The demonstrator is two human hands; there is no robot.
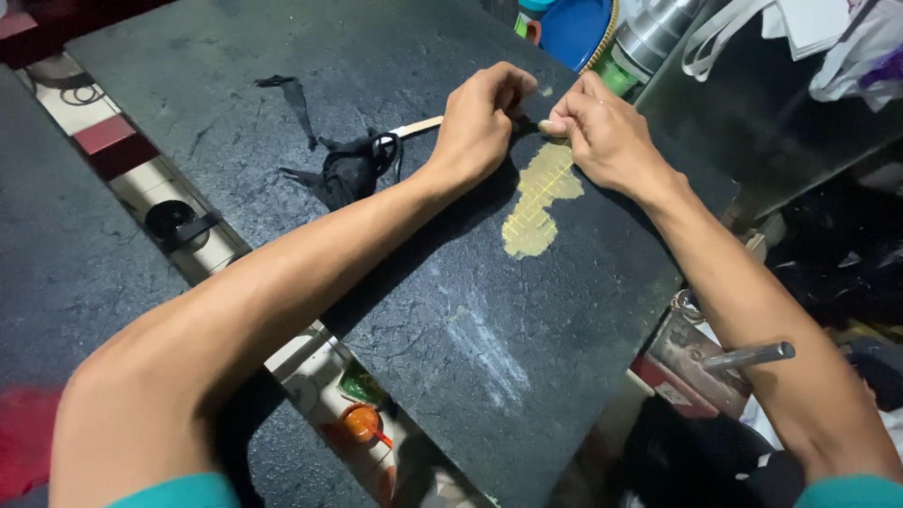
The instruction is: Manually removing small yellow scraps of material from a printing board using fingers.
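- The thin dark strip [529, 123] I pinch between my two hands is short and narrow; it lies flat on the far part of the dark slab, mostly hidden under my fingertips.
- The pale flat stick [417, 126] runs leftward from under my left hand, lying level on the slab, one end covered by my palm.
- The black fabric bundle [350, 169] sits crumpled just beside the stick's free end, with loose straps trailing outward.

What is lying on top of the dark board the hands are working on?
On the dark board lie a yellowish patch, black fabric scraps and a pale stick. The left hand and right hand pinch something small and dark between them; their fingers hide it.
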